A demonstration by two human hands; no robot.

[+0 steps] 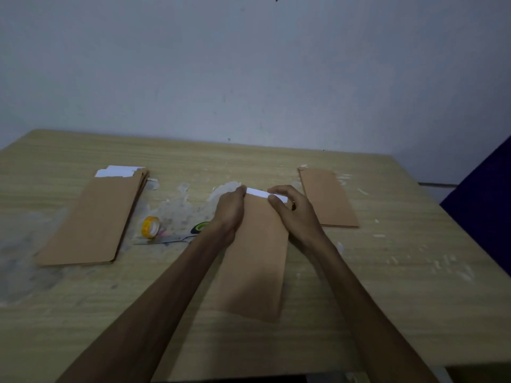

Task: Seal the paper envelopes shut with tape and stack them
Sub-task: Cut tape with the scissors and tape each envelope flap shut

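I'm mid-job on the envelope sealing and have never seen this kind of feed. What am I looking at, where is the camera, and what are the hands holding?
There is no machine: a person works bare-handed, and the single picture comes from a camera worn on their head, looking forward and down. The left hand and right hand both grip the far end of a brown envelope at its white flap. On the wooden table, a stack of envelopes with white flaps showing lies left, another brown stack right. A yellow tape roll and scissors lie between.
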